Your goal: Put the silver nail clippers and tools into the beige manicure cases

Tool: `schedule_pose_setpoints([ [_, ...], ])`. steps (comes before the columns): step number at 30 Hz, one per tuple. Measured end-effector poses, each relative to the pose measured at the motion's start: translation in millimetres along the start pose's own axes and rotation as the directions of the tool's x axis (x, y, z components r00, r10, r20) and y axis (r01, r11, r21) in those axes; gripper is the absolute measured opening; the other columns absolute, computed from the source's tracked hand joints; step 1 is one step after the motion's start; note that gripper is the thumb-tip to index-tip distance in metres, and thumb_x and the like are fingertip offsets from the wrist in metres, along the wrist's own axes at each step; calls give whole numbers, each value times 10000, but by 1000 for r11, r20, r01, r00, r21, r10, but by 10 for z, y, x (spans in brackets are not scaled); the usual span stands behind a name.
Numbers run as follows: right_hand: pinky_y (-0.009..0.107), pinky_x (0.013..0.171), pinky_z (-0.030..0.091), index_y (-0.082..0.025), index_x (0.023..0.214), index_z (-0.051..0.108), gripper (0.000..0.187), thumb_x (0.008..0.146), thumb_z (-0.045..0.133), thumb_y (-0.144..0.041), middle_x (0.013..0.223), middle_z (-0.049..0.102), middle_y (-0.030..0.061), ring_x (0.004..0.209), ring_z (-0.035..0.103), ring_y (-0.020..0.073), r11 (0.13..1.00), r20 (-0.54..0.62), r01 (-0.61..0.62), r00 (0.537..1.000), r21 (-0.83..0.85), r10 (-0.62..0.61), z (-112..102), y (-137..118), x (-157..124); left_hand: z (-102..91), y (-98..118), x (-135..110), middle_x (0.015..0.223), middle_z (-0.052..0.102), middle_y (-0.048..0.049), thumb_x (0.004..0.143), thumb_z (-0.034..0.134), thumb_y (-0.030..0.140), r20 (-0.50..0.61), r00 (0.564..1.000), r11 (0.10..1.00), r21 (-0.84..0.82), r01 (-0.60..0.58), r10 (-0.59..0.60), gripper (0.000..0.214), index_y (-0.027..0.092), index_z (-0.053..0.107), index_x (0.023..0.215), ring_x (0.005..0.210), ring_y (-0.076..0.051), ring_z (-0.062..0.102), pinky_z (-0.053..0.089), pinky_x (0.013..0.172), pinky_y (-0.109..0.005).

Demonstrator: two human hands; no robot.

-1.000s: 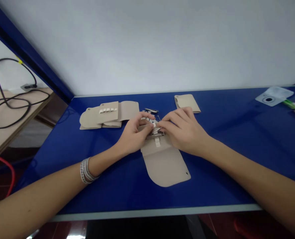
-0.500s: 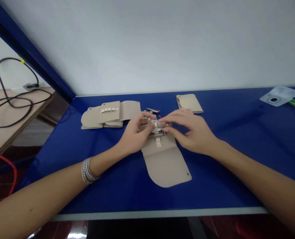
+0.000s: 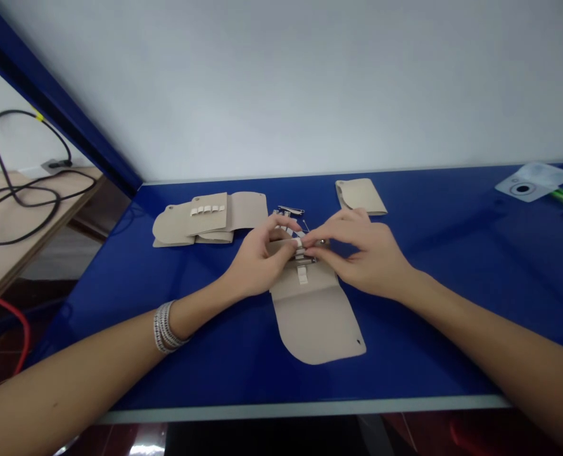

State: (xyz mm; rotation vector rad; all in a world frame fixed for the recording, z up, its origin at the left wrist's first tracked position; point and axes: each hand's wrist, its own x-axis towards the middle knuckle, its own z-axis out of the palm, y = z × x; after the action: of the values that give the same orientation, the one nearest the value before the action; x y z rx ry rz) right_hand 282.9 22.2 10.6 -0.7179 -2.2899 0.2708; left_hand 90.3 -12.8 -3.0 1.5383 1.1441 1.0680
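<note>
Left hand [image 3: 257, 263], right hand [image 3: 364, 256]; one white tab [image 3: 299, 242] (on beige flap [image 3: 314, 323])

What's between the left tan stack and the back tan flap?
Head view: a small metal clip on the blue table.

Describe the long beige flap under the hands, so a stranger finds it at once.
On the glossy blue table, find the two hands. The beige leather-like flap runs out below them, with a rounded corner; the other beige pieces all lie behind the hands.
</note>
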Motion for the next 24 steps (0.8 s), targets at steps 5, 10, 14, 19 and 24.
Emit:
schedule_pose_setpoints([
  [5, 373, 788, 440, -258, 872, 703, 89, 839, 628, -292, 804, 730, 5, 778, 635, 193, 999, -44, -34, 998, 15, 35, -5, -10, 14, 2, 29, -15, 823, 633, -38, 867, 514, 245, 19, 999, 995, 90, -33, 31, 193, 168, 532, 1043, 745, -132, 599, 474, 687, -251],
  [10, 410, 838, 464, -246, 965, 698, 175, 878, 550, -279, 964, 726, 39, 882, 645, 226, 987, -82, -153, 985, -41, 149, -19, 132, 45, 8, 90, -40, 722, 633, 13, 807, 519, 168, 173, 980, 912, 377, -160, 101, 123, 168, 587, 909, 549, -84, 502, 434, 647, -259],
  [14, 483, 956, 416, -244, 1233, 597, 346, 924, 451, -293, 1261, 623, 68, 1158, 554, 277, 978, 86, -159, 982, -133, 171, 35, 286, 43, 25, 115, -62, 697, 631, 37, 801, 501, 162, 205, 967, 851, 472, -231, 149, 132, 171, 587, 901, 501, -70, 468, 422, 713, -289],
  [19, 551, 1050, 305, -263, 1426, 385, 466, 975, 314, -358, 1489, 400, 57, 1357, 367, 294, 970, 290, -130, 939, -207, 188, 109, 343, 35, 42, 134, -97, 597, 586, 55, 802, 494, 172, 275, 945, 826, 480, -295, 177, 140, 170, 582, 911, 478, -75, 454, 418, 749, -306],
  [24, 495, 1044, 323, -226, 1335, 499, 429, 975, 319, -373, 1396, 517, 75, 1292, 452, 270, 970, 261, -125, 949, -207, 178, 112, 337, 49, 39, 150, -100, 738, 656, 6, 812, 502, 189, 307, 935, 847, 436, -304, 178, 140, 165, 597, 912, 521, -76, 497, 434, 681, -268],
])
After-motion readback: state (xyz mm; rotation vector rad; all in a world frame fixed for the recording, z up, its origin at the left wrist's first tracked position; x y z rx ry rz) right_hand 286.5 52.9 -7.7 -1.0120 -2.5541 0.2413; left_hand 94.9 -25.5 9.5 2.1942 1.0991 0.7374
